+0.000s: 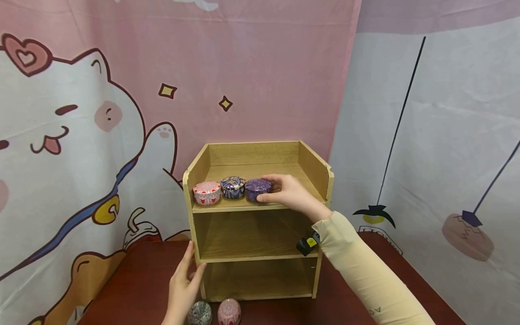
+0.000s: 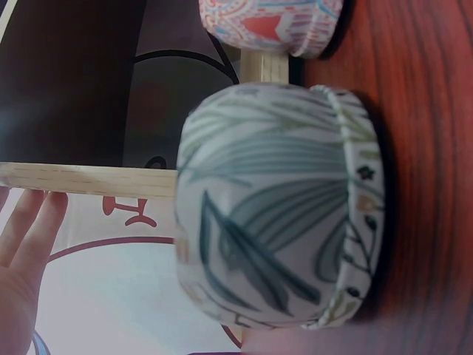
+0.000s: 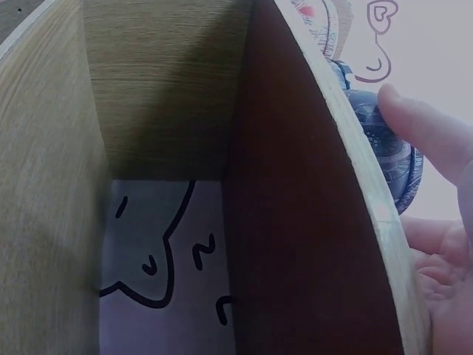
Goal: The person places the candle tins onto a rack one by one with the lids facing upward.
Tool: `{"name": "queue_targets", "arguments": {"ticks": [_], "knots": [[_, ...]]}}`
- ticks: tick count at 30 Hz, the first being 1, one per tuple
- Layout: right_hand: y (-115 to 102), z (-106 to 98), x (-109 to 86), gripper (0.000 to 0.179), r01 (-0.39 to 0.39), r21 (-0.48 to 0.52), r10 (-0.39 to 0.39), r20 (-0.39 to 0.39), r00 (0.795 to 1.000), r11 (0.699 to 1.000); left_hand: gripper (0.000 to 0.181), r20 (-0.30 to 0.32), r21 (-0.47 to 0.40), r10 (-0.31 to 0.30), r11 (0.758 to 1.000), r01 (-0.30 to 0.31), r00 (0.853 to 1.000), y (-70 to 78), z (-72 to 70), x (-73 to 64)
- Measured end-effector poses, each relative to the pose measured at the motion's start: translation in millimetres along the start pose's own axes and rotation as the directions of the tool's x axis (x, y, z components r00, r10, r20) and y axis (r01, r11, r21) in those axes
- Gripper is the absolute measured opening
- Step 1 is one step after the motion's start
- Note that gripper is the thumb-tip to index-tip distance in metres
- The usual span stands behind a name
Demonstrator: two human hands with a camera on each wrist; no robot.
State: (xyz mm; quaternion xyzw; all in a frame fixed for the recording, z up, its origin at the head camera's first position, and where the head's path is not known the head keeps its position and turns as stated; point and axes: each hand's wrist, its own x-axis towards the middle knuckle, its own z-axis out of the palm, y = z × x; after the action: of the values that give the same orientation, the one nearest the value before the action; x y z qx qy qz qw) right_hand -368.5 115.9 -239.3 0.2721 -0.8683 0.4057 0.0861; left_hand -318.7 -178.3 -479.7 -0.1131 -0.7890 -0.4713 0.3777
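Observation:
My right hand (image 1: 286,192) holds a purple patterned round tin (image 1: 257,189) on the top shelf, thumb in front and fingers behind. To the left of that tin stand a blue, white and gold tin (image 1: 233,187) and a pink tin with red hearts (image 1: 207,193), all in a row near the front edge. In the right wrist view the purple tin (image 3: 384,144) shows between thumb and fingers. My left hand (image 1: 183,284) has its fingers extended against the left side of the wooden shelf unit (image 1: 253,259). Its fingertips (image 2: 52,203) meet the side panel in the left wrist view.
On the dark red table (image 1: 134,275), a grey-green leaf-patterned tin (image 1: 200,313) and another pink tin (image 1: 229,311) stand before the unit. A black strap device (image 1: 307,243) is on my right wrist. Cartoon curtains (image 1: 264,81) hang behind and on the right.

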Motion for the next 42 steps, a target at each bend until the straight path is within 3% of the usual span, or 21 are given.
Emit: {"name": "queue_targets", "arguments": {"ticks": [8, 14, 20, 24, 29, 33, 38, 42], "knots": [[-2.0, -1.9, -1.4, 0.077, -0.014, -0.009, 0.014, -0.009, 1.000, 1.000, 0.080, -0.005, 0.006, 0.007, 1.000, -0.007, 1.000, 0.3, 0.0, 1.3], [0.2, -4.6, -6.6, 0.080, -0.027, 0.067, 0.028, -0.012, 1.000, 0.997, 0.080, 0.014, 0.030, -0.025, 0.999, 0.024, 1.000, 0.5, -0.9, -1.2], [3.5, -13.3, -21.1, 0.074, -0.051, 0.165, 0.056, -0.027, 0.998, 0.985, 0.078, 0.015, 0.007, -0.031, 0.999, 0.031, 0.999, 1.1, -1.0, -2.6], [0.9, -19.6, -35.1, 0.072, -0.063, 0.167, 0.068, -0.029, 0.997, 0.984, 0.079, 0.012, 0.005, -0.027, 1.000, 0.027, 1.000, 1.1, -1.1, -1.5], [0.6, -22.6, -54.3, 0.063, -0.008, 0.205, 0.017, -0.045, 0.999, 0.979, 0.079, 0.007, 0.000, -0.025, 1.000, 0.025, 1.000, 1.5, -1.1, 0.3], [6.4, -17.7, -70.6, 0.054, 0.056, 0.272, -0.026, -0.110, 0.994, 0.961, 0.080, 0.006, -0.006, -0.024, 1.000, 0.024, 1.000, 1.6, -1.0, 0.0], [15.5, -0.1, -92.4, 0.048, 0.177, 0.327, -0.112, -0.208, 0.972, 0.928, 0.079, -0.010, -0.019, -0.006, 1.000, 0.006, 1.000, 1.6, -0.5, 0.2], [27.8, 22.0, -107.2, 0.041, 0.262, 0.349, -0.193, -0.221, 0.956, 0.900, 0.078, -0.015, -0.040, -0.007, 0.999, 0.006, 1.000, 1.3, 1.0, -0.2]]}}
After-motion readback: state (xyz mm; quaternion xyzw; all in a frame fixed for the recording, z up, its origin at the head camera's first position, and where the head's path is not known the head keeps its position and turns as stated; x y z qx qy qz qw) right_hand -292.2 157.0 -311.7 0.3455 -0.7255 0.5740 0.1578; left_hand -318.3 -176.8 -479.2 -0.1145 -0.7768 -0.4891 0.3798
